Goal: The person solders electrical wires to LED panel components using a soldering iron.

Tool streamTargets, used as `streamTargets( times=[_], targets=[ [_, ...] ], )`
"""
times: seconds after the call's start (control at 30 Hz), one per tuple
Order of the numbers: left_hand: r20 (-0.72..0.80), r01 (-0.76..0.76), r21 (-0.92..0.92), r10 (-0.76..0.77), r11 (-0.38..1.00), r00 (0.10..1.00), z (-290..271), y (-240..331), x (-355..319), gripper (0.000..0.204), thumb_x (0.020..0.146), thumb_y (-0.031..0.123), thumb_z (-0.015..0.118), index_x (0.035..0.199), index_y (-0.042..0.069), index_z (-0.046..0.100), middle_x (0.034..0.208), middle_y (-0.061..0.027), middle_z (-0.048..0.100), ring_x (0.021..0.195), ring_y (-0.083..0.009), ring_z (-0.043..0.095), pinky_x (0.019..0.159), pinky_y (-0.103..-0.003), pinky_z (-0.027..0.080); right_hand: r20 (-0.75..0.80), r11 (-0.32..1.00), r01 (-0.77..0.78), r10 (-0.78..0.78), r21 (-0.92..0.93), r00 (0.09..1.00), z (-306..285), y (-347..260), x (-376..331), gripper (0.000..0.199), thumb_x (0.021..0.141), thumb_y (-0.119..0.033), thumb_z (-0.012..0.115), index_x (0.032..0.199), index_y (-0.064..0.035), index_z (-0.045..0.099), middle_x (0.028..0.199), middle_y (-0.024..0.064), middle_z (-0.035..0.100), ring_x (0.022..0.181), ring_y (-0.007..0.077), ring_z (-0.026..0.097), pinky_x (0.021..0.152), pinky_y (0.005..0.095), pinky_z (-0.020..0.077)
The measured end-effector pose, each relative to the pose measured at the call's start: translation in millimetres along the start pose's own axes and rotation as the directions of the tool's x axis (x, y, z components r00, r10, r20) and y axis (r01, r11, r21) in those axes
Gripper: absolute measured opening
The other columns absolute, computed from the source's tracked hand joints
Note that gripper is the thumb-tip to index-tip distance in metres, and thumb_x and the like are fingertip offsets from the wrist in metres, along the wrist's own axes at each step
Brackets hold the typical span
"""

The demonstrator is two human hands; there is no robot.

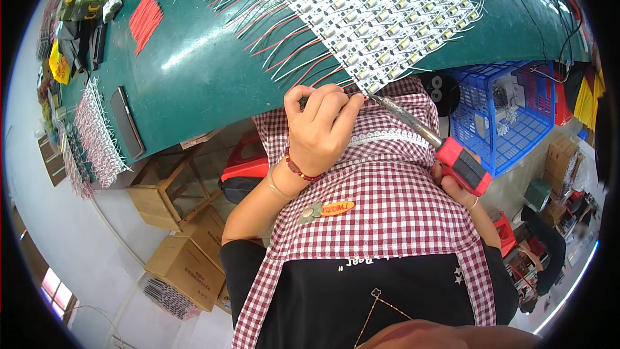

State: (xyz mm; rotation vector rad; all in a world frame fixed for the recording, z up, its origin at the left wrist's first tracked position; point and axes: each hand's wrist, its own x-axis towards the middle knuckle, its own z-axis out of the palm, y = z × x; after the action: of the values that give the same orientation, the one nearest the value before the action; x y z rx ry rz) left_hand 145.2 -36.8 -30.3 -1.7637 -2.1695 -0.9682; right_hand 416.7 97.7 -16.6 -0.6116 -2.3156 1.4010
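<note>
Diagonally, soldering iron (pixel 451 154) points up-left, right hand (pixel 456 191) gripping; left hand (pixel 323 119) pinched together, contents unclear. Green bench (pixel 187 84), blue crate (pixel 475 123) nearby.

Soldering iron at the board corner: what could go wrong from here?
Burn: the soldering iron, held in the right hand, has its tip very near the left hand's fingertips; a slip might burn them.

Scorching: its shaft lies in front of the checked apron, so a dip could mark the cloth.

Snagging: loose red and white wires fan out from the circuit boards near the left hand and might catch.
</note>
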Motion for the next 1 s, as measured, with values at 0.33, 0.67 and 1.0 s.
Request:
streamTargets(
  times=[0.33,0.67,1.0],
  targets=[
    [-0.011,0.013,-0.015,-0.013,1.000,1.000,-0.7,0.7,1.1,0.029,0.066,-0.001,0.076,0.093,0.008,0.071,0.083,-0.0013,0.055,0.081,-0.0165,0.060,0.080,-0.037,0.037,0.153,0.900,-0.351,0.320,0.258,0.935,-10.3,10.1,-25.1,0.035,0.082,-0.037,0.070,0.077,-0.0034,0.064,0.067,0.0053,0.062,0.060,0.0219,0.062,0.056,0.0317,0.0460],
    [-0.001,0.045,0.057,-0.045,0.997,0.999,-0.7,0.4,1.7,0.017,0.075,0.009,0.069,0.092,0.009,0.069,0.082,0.0017,0.055,0.084,-0.0146,0.060,0.083,-0.038,0.037,0.067,0.718,-0.356,0.398,0.598,0.915,3.3,-5.9,0.9,0.070,0.087,-0.058,0.064,0.125,-0.0025,0.044,0.068,0.0060,0.052,0.053,0.0147,0.049,0.057,0.0316,0.0448],
    [-0.075,0.256,0.083,-0.250,0.963,0.965,-44.2,-16.5,17.8,0.018,0.072,0.011,0.076,0.081,0.013,0.061,0.087,-0.0019,0.057,0.086,-0.0229,0.058,0.080,-0.040,0.039,-0.173,0.515,0.017,0.255,0.857,0.951,-4.2,-6.3,126.8,0.053,0.097,-0.047,0.053,0.122,-0.0009,0.045,0.090,0.0123,0.057,0.076,0.0198,0.059,0.072,0.0356,0.0500]
  ],
)
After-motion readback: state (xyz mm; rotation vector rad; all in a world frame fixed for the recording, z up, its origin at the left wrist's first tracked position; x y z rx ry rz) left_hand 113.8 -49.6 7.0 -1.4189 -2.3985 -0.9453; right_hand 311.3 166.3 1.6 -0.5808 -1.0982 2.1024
